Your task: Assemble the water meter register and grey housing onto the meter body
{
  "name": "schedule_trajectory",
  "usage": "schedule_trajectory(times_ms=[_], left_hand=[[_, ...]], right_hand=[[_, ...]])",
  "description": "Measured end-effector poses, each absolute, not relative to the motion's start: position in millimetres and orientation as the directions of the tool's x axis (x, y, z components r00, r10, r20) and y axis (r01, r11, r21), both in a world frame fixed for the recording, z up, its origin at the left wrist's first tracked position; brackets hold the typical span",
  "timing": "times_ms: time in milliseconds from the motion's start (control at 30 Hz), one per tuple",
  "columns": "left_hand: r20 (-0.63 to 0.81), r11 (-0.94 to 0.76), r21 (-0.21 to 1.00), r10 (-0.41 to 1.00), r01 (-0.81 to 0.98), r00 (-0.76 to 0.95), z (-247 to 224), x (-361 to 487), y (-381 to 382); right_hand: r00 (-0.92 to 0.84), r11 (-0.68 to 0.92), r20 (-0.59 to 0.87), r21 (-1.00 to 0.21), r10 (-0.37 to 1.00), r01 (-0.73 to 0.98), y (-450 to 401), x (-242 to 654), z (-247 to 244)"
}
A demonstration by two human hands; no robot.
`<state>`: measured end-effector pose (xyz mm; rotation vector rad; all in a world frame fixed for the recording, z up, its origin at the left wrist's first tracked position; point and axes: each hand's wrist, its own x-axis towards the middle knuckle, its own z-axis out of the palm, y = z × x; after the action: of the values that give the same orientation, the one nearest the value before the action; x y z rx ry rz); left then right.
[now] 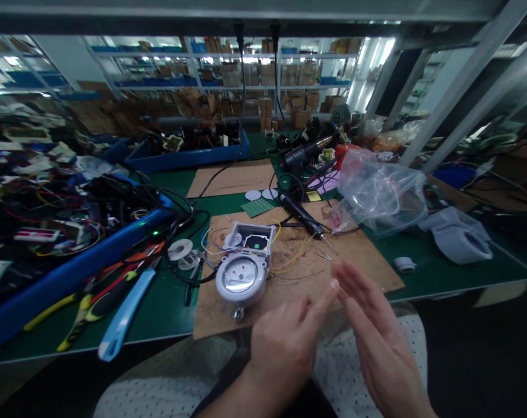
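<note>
My left hand (285, 337) is over my lap at the mat's near edge. Its fingers are mostly curled, one digit points toward my right hand, and no object shows in it. My right hand (374, 334) is held on edge, fingers stretched out and nothing in them. The two hands meet or nearly meet at the fingertips. Left of them, a round grey meter (241, 277) with a dial lies on the brown board (298, 284). Behind its dial is an open housing (250, 237) with thin wires coming out. A black soldering iron (302, 215) points its tip toward my right hand.
Pliers (111, 296), a light-blue cutter knife (128, 313) and solder spools (180, 249) lie left. Blue bins (159, 212) hold wired parts. At right are a plastic bag (381, 188), a white tape roll (461, 238) and a small ring (404, 265). A green circuit panel (257, 208) lies behind.
</note>
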<state>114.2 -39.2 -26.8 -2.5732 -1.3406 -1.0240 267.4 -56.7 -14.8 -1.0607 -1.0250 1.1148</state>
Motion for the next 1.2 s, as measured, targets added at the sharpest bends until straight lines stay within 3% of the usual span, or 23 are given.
schedule_trajectory(times_ms=[133,333,567,733,933,1200], left_hand=[[0.528,-0.508,0.01,0.734,0.862,0.426,-25.1,120.5,-44.5],[0.442,-0.371,-0.165,0.801,0.914,0.404,-23.7,131.3,-51.1],[0.407,-0.368,-0.163,0.82,0.915,0.402,-21.1,132.3,-57.8],[0.387,-0.387,-0.014,0.848,0.922,0.362,-20.7,130.2,-60.4],[0.46,-0.437,0.112,0.819,0.892,0.343,-34.5,130.7,-59.6],[0.541,-0.442,0.085,0.773,0.893,0.331,-49.9,135.3,-54.3]], right_hand=[[0.077,-0.087,-0.115,-0.949,0.99,-0.302,-51.6,266.0,-14.3],[0.137,-0.09,-0.163,-0.901,0.977,-0.425,-53.3,251.4,-10.0],[0.202,-0.04,-0.146,-0.89,0.968,-0.454,-49.0,244.5,-16.0],[0.22,-0.004,-0.126,-0.876,0.967,-0.482,-46.9,238.9,-15.4],[0.211,-0.033,-0.156,-0.87,0.965,-0.493,-48.2,240.1,-24.2],[0.191,-0.096,-0.219,-0.857,0.957,-0.506,-41.7,246.4,-33.7]])
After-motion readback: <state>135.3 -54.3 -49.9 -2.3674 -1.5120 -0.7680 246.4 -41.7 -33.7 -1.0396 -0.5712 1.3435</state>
